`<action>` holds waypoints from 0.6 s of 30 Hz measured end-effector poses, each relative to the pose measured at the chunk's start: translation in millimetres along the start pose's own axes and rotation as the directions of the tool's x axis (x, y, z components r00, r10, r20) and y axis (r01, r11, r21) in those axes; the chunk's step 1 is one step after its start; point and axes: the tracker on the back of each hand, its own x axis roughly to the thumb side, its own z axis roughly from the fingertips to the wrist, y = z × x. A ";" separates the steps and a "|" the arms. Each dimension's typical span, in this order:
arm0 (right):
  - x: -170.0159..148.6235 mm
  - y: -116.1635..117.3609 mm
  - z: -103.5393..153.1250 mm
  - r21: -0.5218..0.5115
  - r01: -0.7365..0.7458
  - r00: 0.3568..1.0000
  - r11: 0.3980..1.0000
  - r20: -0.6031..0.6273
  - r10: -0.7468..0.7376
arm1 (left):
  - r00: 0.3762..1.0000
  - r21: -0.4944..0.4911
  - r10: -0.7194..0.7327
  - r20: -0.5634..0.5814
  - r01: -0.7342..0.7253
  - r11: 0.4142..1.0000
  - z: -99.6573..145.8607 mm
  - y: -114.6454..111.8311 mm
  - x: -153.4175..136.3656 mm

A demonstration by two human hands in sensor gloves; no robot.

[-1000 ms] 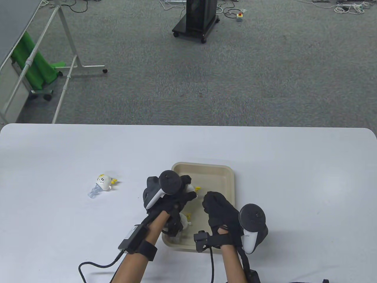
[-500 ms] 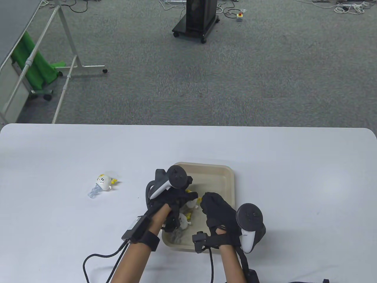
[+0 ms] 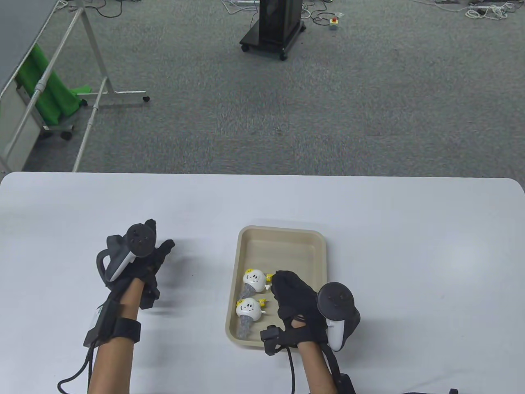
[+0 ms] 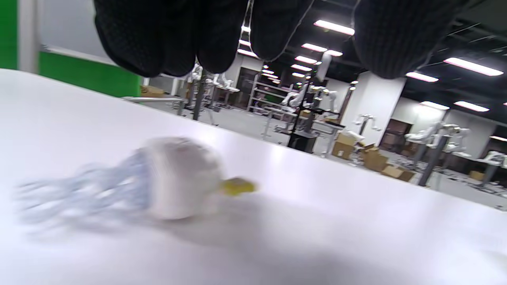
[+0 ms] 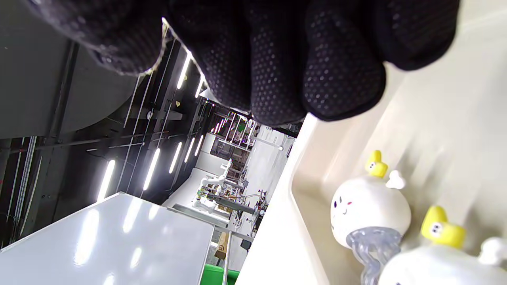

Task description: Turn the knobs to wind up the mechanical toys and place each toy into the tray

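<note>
My right hand (image 3: 293,297), fingers loosely curled and empty, hovers over the beige tray (image 3: 316,242), two wind-up toys (image 3: 248,308) at its 9 o'clock. My left hand (image 3: 137,266), fingers loose and empty, hangs above a third toy (image 4: 178,178) on the white desk (image 3: 410,246).

Tray's (image 3: 318,246) far half unoccupied beyond toys (image 3: 251,295)

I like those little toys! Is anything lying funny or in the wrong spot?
Two wind-up toys lie on their sides in the tray. A third toy lies on the table, below the left hand.
</note>
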 end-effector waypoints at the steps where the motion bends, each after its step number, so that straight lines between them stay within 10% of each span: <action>1: 0.2 1.3 -0.2 0.005 -0.004 1.000 1.000 0.002 0.004 | 1.000 -0.017 -0.001 -0.015 0.001 1.000 -2.3 -4.7 -9.6; 18: 3.4 5.7 0.0 0.033 -0.011 1.000 0.999 0.025 0.010 | 0.993 -0.139 0.011 -0.121 -0.028 0.990 -23.7 -48.4 -31.2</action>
